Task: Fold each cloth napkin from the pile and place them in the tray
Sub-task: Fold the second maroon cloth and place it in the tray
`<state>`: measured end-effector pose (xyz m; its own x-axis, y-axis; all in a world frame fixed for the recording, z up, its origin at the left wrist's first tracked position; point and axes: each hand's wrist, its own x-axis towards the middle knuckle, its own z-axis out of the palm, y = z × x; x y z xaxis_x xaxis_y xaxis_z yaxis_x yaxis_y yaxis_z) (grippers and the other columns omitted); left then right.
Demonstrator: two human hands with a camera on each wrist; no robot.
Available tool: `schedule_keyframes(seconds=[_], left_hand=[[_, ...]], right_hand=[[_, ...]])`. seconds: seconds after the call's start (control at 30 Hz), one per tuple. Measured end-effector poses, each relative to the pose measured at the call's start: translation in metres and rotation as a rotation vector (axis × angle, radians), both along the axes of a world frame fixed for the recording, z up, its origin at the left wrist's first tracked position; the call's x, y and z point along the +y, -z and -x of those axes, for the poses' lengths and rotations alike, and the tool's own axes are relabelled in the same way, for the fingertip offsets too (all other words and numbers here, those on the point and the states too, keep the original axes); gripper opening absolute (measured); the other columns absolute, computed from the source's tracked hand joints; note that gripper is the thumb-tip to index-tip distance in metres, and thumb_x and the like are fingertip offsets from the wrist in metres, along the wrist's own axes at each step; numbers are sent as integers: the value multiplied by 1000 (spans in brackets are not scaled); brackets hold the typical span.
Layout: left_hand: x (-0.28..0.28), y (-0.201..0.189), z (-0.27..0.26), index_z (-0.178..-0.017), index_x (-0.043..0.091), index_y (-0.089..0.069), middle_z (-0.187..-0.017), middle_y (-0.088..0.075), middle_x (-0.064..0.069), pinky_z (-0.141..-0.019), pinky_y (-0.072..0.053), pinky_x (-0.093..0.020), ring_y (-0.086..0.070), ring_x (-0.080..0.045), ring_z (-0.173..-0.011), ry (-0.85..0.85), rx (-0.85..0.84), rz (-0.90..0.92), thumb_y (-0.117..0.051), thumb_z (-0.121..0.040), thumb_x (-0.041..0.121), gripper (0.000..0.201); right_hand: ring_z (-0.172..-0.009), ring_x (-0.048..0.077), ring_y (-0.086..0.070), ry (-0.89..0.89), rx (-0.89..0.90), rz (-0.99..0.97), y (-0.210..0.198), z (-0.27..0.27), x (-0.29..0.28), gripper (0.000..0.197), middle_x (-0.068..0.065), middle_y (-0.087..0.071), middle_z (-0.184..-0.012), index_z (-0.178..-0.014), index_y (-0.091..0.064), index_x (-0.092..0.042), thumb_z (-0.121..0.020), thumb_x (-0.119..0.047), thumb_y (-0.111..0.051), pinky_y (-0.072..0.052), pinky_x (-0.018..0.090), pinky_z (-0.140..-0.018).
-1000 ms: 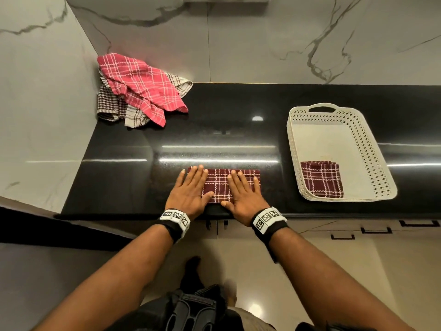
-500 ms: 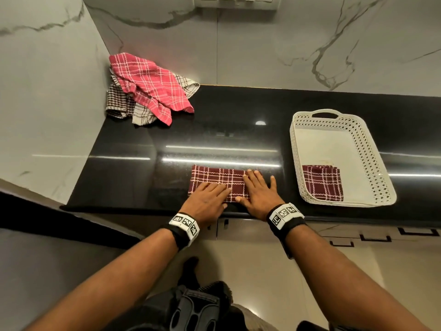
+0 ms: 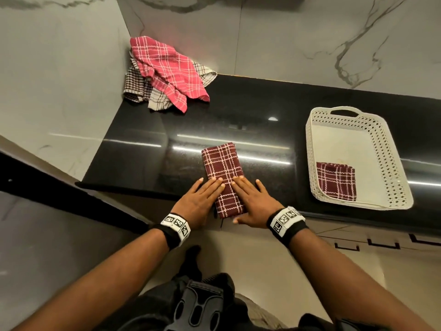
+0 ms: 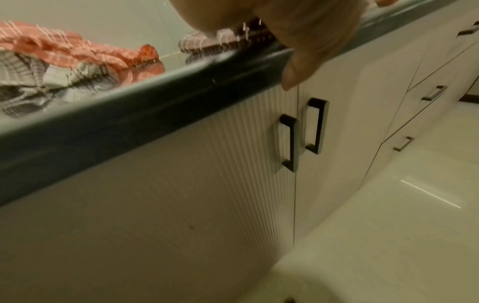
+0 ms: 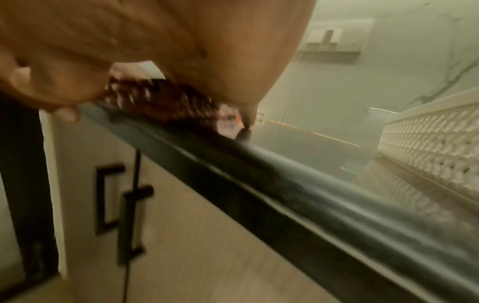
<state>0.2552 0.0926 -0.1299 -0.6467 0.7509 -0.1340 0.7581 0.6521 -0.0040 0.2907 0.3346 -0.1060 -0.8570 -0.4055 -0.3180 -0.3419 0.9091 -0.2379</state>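
Note:
A maroon plaid napkin (image 3: 223, 166), folded into a narrow strip, lies on the black counter (image 3: 262, 130) near its front edge, pointing away from me. My left hand (image 3: 199, 199) and right hand (image 3: 253, 201) lie flat on its near end, fingers straight, one on each side. The wrist views show the left hand (image 4: 298, 30) and right hand (image 5: 155, 41) over the maroon napkin (image 5: 166, 100) at the counter's edge. A white perforated tray (image 3: 386, 149) on the right holds one folded maroon napkin (image 3: 336, 181). The unfolded pile (image 3: 167, 70), red plaid on top, sits in the back left corner.
Marble walls close the counter at the left and back. Below the front edge (image 4: 155, 98) are ribbed cabinet doors with black handles (image 4: 290, 141). Bare counter lies between the napkin and the tray wall (image 5: 427, 147).
The maroon strip has been turned from lying crosswise to pointing away from me. Both hands now rest on its near end.

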Motion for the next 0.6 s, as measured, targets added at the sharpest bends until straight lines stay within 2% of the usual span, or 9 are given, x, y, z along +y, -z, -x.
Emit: schedule_keyframes(seconds=[0.07,0.17,0.23,0.3,0.37,0.43,0.47,0.53,0.6], left_hand=[[4,6,-2,-154,11,-28,-161,-28,-11,-120,-24,-49,-27,-28,-148,-37,54,-59,-49,-91,27,68],[7,13,-8,-146,11,-41,-148,-45,-10,-111,-38,-47,-42,-29,-136,-102,39,-166,-54,-89,29,61],[6,14,-10,-142,12,-46,-142,-49,-9,-105,-44,-45,-46,-28,-129,-105,7,-234,-54,-86,28,59],[1,14,-7,-138,12,-52,-138,-53,-9,-103,-47,-46,-52,-29,-125,-101,-45,-327,-61,-82,23,58],[-1,8,1,-130,12,-60,-131,-60,-10,-100,-49,-47,-57,-31,-119,-129,-122,-453,-73,-77,18,55],[1,-5,10,-119,14,-65,-118,-65,-6,-96,-51,-44,-60,-26,-109,-204,-216,-594,-65,-86,26,36],[5,-13,14,-115,16,-64,-111,-67,-4,-91,-51,-42,-61,-24,-103,-273,-261,-637,-59,-92,33,29],[13,-23,28,-114,17,-60,-105,-69,-6,-84,-50,-41,-63,-26,-97,-446,-339,-662,-52,-99,41,30],[22,-29,45,-117,17,-58,-107,-70,-11,-83,-51,-41,-65,-32,-99,-568,-381,-632,-47,-100,45,34]], right_hand=[[-152,15,13,-53,22,-58,9,5,10,115,-3,13,-166,-158,8,-21,-80,-59,-68,6,51,-122],[-153,18,0,-46,87,-40,16,0,12,103,-1,-1,-167,-159,-3,-22,-84,-34,-71,-5,53,-123],[-152,19,-15,-14,143,45,20,-8,10,92,0,-19,-165,-157,-21,-22,-82,-24,-74,-15,53,-122],[-144,20,-36,81,197,236,24,-15,11,72,0,-43,-154,-147,-44,-21,-81,-18,-74,-30,54,-116],[-127,21,-53,188,240,407,17,-14,8,46,-1,-61,-134,-132,-60,-22,-88,-18,-68,-44,50,-103],[-109,21,-61,351,195,569,8,-6,0,28,-4,-65,-113,-122,-64,-22,-94,-19,-62,-50,44,-93],[-103,20,-63,446,153,656,3,0,-5,24,-6,-66,-107,-119,-64,-22,-96,-20,-61,-51,42,-90],[-96,16,-66,634,110,761,-3,15,-14,18,-5,-70,-104,-114,-62,-23,-98,-26,-59,-54,40,-86],[-90,18,-66,776,113,732,-3,32,-20,18,0,-70,-99,-107,-59,-17,-99,-34,-55,-54,42,-82]])
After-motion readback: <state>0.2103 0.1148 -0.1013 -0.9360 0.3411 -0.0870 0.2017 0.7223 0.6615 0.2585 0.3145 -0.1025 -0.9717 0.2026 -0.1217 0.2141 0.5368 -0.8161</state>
